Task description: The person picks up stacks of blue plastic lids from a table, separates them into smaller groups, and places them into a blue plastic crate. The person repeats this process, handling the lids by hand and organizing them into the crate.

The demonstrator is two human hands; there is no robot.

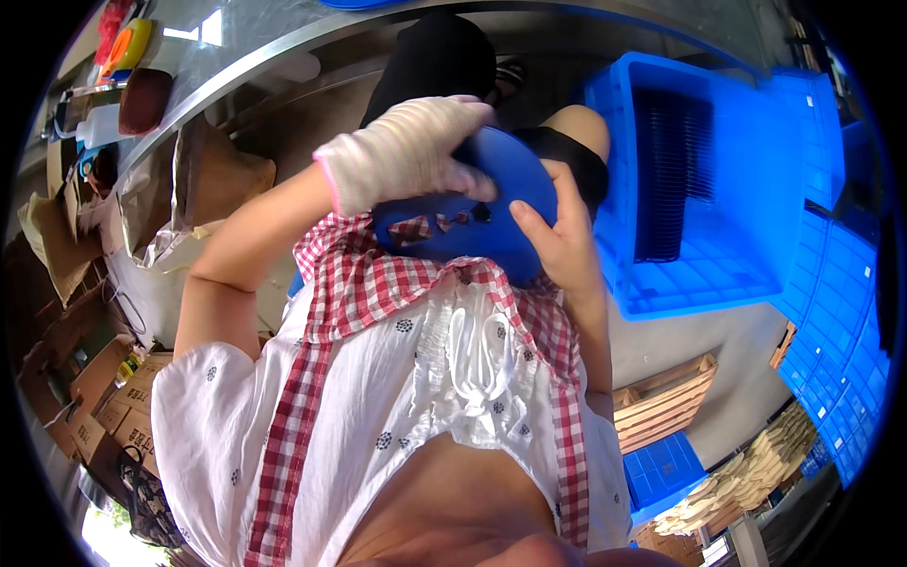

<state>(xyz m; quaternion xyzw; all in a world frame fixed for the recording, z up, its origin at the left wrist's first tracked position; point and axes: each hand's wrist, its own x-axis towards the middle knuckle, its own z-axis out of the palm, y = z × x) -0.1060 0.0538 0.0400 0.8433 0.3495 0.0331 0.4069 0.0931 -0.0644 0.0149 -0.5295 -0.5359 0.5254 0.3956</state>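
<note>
A round, flat blue disc (515, 170) with several cut-out openings is held tilted in front of my red-and-white checked apron (364, 293). My left hand (416, 146), in a striped knit glove, is closed over the disc's upper left part, thumb on its near face. On the opposite edge, my bare right hand (565, 231) grips the disc with its thumb on the face and its other fingers behind. Checked cloth shows through the openings. To the right, a large blue plastic crate (709, 300) contains a row of thin dark pieces (661, 180) packed close together.
A metal-edged table (255, 59) runs across the far side, with a yellow bottle (130, 45) and a brown object (145, 100) at its left. Stacked blue crates (836, 312) line the right. A wooden pallet (666, 402) and cardboard boxes (128, 406) stand lower down.
</note>
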